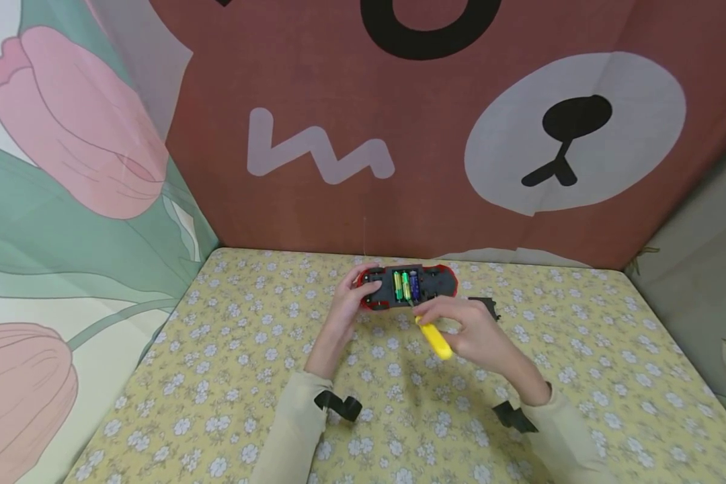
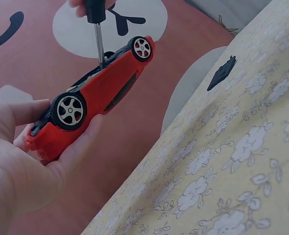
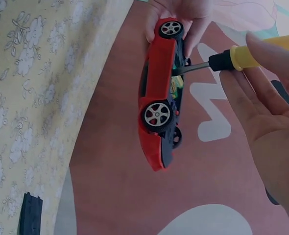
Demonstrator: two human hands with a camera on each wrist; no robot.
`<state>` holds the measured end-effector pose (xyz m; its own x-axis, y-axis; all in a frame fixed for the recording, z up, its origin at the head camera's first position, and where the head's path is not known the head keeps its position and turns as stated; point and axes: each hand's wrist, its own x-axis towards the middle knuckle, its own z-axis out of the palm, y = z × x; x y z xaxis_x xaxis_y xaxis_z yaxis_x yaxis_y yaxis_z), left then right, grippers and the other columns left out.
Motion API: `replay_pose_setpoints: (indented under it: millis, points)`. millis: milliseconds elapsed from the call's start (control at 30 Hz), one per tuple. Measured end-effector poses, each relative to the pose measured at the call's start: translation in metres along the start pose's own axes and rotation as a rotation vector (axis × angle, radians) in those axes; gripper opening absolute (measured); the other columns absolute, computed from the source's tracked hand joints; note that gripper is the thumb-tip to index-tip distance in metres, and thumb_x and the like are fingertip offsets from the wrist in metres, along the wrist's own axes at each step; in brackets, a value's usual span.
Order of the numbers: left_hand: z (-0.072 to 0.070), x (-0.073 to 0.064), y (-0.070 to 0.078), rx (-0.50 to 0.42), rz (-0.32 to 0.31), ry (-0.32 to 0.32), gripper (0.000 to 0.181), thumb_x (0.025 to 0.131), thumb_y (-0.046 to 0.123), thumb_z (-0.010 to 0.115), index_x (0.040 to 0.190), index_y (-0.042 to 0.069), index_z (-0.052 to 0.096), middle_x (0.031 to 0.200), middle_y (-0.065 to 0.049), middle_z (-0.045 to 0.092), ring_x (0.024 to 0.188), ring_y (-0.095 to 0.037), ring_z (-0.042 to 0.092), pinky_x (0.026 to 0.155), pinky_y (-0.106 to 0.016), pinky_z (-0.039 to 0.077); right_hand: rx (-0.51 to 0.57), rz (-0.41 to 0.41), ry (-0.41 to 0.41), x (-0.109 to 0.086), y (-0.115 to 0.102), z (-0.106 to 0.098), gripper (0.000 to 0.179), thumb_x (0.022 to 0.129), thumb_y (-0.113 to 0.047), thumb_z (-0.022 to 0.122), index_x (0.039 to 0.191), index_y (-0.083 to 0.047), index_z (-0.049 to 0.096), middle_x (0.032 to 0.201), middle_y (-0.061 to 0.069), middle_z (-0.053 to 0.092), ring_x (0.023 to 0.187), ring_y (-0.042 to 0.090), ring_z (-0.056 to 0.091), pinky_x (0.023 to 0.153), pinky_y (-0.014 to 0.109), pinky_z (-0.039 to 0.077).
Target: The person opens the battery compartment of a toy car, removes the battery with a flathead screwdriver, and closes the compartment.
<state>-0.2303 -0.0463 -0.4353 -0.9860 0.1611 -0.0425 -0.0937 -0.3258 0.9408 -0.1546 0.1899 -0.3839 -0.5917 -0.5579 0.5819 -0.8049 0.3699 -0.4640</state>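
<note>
My left hand [image 1: 343,302] grips one end of a red toy car [image 2: 105,88], which is turned with its black underside up. In the head view, several batteries [image 1: 406,286] lie side by side in the open compartment of the underside, green ones and a dark blue one. My right hand [image 1: 468,329] holds a screwdriver [image 1: 433,339] with a yellow handle and a black collar. Its metal shaft [image 3: 196,67] reaches into the battery compartment at the edge nearer me. The exact contact of the tip is hidden by the car's side in the left wrist view.
A black battery cover [image 1: 485,306] lies on the table to the right of the car, partly behind my right hand. The table wears a yellow floral cloth [image 1: 230,376]. A brown printed fabric wall [image 1: 314,215] rises at the back edge, with another patterned fabric [image 1: 78,255] at left.
</note>
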Motion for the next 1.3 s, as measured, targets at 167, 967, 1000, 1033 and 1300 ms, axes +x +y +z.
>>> replay_pose_setpoints:
  millis: [167, 967, 1000, 1033, 1300]
  points:
    - [0.0, 0.0, 0.0, 0.0, -0.011, 0.004, 0.043, 0.097, 0.007, 0.067, 0.139, 0.01, 0.063, 0.139, -0.019, 0.058, 0.109, -0.032, 0.067, 0.08, -0.05, 0.062, -0.016, -0.008, 0.005, 0.0, -0.001, -0.004, 0.043, 0.071, 0.022, 0.081, 0.095, -0.013, 0.077, 0.107, 0.007, 0.077, 0.097, 0.026, 0.074, 0.077, 0.041, 0.062]
    - [0.003, -0.003, -0.001, 0.085, -0.009, -0.054, 0.045, 0.093, 0.01, 0.071, 0.137, 0.01, 0.064, 0.134, -0.018, 0.059, 0.102, -0.026, 0.067, 0.078, -0.037, 0.061, 0.142, 0.319, 0.494, 0.016, 0.008, -0.01, 0.025, 0.088, 0.011, 0.075, 0.112, 0.008, 0.07, 0.111, 0.021, 0.074, 0.103, 0.0, 0.068, 0.09, 0.018, 0.054]
    - [0.004, -0.003, 0.0, 0.086, -0.009, -0.056, 0.045, 0.093, 0.01, 0.071, 0.137, 0.01, 0.064, 0.134, -0.018, 0.059, 0.102, -0.025, 0.067, 0.078, -0.037, 0.061, 0.141, 0.31, 0.497, 0.017, 0.009, -0.01, 0.025, 0.088, 0.012, 0.075, 0.112, 0.008, 0.07, 0.11, 0.021, 0.073, 0.102, 0.001, 0.068, 0.09, 0.019, 0.054]
    - [0.004, -0.003, 0.0, 0.086, -0.009, -0.059, 0.045, 0.093, 0.009, 0.071, 0.137, 0.01, 0.064, 0.134, -0.018, 0.059, 0.102, -0.025, 0.067, 0.078, -0.037, 0.06, 0.134, 0.3, 0.497, 0.018, 0.009, -0.011, 0.025, 0.088, 0.012, 0.075, 0.111, 0.008, 0.07, 0.11, 0.021, 0.073, 0.103, 0.001, 0.068, 0.09, 0.019, 0.054]
    - [0.005, -0.003, 0.002, 0.081, 0.007, -0.077, 0.042, 0.094, 0.009, 0.07, 0.136, 0.01, 0.064, 0.131, -0.017, 0.06, 0.102, -0.025, 0.067, 0.077, -0.036, 0.06, 0.078, 0.28, 0.47, 0.027, 0.009, -0.016, 0.025, 0.087, 0.01, 0.077, 0.111, 0.004, 0.071, 0.109, 0.017, 0.074, 0.101, -0.001, 0.067, 0.088, 0.017, 0.054]
